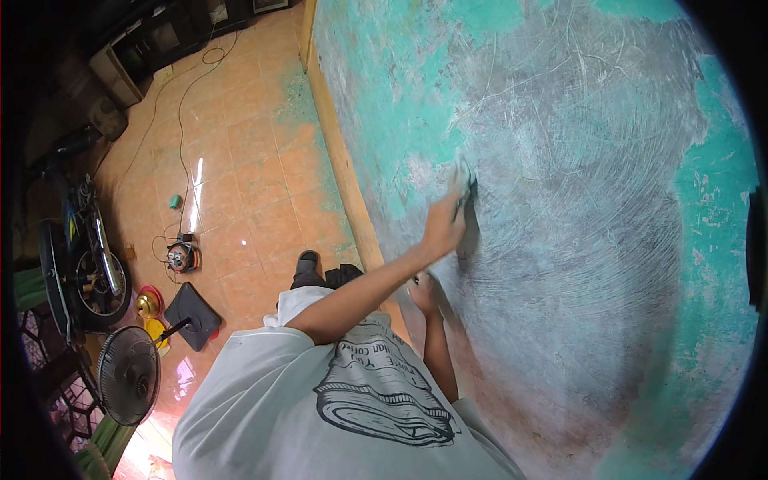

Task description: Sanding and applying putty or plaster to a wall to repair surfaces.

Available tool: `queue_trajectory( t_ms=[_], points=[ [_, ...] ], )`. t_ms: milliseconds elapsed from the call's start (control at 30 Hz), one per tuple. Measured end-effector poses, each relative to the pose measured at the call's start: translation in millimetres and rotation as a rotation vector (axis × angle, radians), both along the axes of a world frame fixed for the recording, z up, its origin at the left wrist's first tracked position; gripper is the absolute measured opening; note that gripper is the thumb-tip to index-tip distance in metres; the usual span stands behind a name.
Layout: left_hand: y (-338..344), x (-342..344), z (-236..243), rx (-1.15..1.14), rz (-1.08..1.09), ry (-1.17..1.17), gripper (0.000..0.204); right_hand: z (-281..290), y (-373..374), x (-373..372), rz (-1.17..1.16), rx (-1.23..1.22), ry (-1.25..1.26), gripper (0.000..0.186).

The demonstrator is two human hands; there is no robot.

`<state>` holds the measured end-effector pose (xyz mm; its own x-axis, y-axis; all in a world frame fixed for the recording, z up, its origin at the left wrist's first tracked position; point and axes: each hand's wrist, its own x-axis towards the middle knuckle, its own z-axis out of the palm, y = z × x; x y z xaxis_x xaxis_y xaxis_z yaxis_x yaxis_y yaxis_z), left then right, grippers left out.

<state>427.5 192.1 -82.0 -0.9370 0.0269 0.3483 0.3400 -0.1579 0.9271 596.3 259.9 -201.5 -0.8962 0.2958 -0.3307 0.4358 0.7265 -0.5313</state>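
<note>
My left hand [448, 226] reaches across to the wall [552, 216], its fingertips pressed to the surface. The fingers are smeared by motion and look dusty. They close on something pale and thin that I cannot make out. Around it the wall is grey and scratched with curved marks, and patches of teal paint surround the bare area. Lower down, my right hand [422, 293] is curled close to the wall beside my body. A small dark spot shows at its fingers, but what it grips is hidden.
A yellowish baseboard [340, 156] edges the wall, with teal dust on the orange tile floor [248, 152]. At left are a standing fan [130, 376], a motorcycle [88, 264], a cord reel [182, 254] with trailing cables, and a golden pot [147, 304]. Dark cabinets [164, 36] stand far off.
</note>
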Motion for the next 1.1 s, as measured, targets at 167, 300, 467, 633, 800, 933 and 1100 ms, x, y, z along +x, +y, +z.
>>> queue_trajectory(
  t_ms=[167, 300, 467, 633, 800, 933, 1100],
  points=[
    [-0.7, -18.0, -4.1, -0.102, -0.066, -0.137, 0.05, -16.8, 10.3, 7.0, -0.017, -0.1, 0.016, 0.029],
    [-2.3, 0.8, -16.8, -0.181, -0.074, -0.043, 0.053, -36.5, 14.9, 15.3, 0.003, 0.035, -0.026, 0.027],
    [-14.6, -30.1, -2.6, -0.302, -0.048, 0.025, 0.067, -52.4, 24.1, 20.2, -0.033, -0.086, 0.083, 0.026],
    [-12.9, -3.1, 3.4, -0.263, -0.117, 0.009, 0.082, -23.7, 11.3, 9.2, -0.017, -0.055, -0.031, 0.025],
    [-15.8, -31.6, 0.9, -0.308, -0.039, 0.102, 0.071, -22.1, 11.6, 8.2, -0.007, -0.12, 0.134, 0.024],
    [-13.1, -13.3, -5.9, -0.289, -0.027, 0.015, 0.047, -0.5, 6.7, -1.6, -0.012, -0.21, 0.041, 0.027],
    [-11.2, 2.8, -6.2, -0.295, -0.133, -0.004, 0.049, -2.1, 5.4, 0.5, -0.004, -0.045, -0.075, 0.033]
  ],
)
